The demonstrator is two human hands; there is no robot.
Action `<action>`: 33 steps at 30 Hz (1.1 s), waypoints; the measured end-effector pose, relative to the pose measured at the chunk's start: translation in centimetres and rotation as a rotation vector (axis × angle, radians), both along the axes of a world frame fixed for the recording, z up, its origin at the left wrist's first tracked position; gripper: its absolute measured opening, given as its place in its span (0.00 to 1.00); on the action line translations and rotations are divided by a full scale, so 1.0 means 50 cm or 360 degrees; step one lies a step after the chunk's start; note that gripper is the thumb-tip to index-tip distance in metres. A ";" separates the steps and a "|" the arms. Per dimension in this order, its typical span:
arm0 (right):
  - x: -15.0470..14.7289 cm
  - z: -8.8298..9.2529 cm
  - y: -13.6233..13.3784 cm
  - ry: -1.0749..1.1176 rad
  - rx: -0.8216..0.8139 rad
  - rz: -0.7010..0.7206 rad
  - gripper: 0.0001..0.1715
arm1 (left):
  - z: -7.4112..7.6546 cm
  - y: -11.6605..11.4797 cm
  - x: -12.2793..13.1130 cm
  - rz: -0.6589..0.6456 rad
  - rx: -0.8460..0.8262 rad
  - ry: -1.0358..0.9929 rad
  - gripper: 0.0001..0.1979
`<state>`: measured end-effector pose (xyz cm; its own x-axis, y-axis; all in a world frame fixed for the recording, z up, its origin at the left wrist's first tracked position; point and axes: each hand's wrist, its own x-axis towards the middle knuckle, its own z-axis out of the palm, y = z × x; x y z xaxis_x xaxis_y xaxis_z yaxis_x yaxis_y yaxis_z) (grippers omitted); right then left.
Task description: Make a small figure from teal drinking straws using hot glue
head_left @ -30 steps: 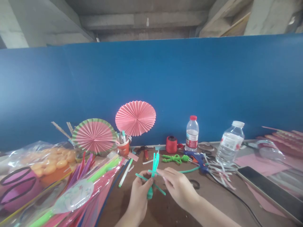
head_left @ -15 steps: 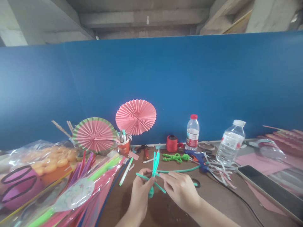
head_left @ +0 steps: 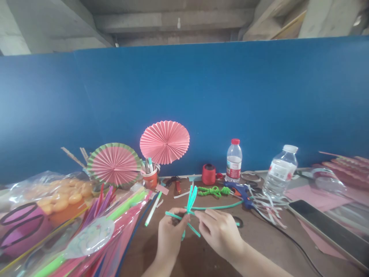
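Turquoise fuzzy stems [head_left: 191, 198] stand up in a looped bundle between my hands, with loose ends crossing below. My left hand [head_left: 170, 232] pinches the bundle near its base, thumb against fingers. From the right, my right hand [head_left: 220, 232] has its fingertips closed on a turquoise stem at the same crossing. A longer turquoise stem [head_left: 221, 207] runs right, behind my right hand, towards the blue glue gun [head_left: 244, 194]. Part of the bundle below my left thumb is hidden.
Left are plastic bags of orange pieces [head_left: 62, 192] and coloured stems. Pink paper fans [head_left: 165, 142] stand behind near a pen cup [head_left: 150, 179]. Red thread [head_left: 208, 175], green cord [head_left: 213, 191], two upright bottles [head_left: 234, 161] and a phone [head_left: 331, 231] are further right.
The upright turquoise stems lean slightly more to the right, and their loops look more spread. The turquoise piece under my left hand shows less. Both hands keep their grip.
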<state>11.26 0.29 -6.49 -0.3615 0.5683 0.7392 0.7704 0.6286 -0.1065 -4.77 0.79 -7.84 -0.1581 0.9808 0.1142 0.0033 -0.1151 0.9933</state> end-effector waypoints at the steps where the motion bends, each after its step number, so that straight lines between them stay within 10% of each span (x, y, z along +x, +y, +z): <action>1: -0.001 0.001 -0.001 0.0002 0.0003 0.0003 0.14 | -0.003 0.001 -0.001 0.0006 -0.0006 -0.0015 0.10; 33: 0.005 -0.001 0.004 -0.0003 -0.0149 0.0140 0.13 | 0.005 -0.001 -0.007 -0.0364 -0.0319 -0.1030 0.05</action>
<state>11.48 0.50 -6.53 -0.4143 0.6007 0.6837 0.7130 0.6811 -0.1664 -5.13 0.72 -7.60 0.0788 0.9898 -0.1188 -0.5963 0.1423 0.7900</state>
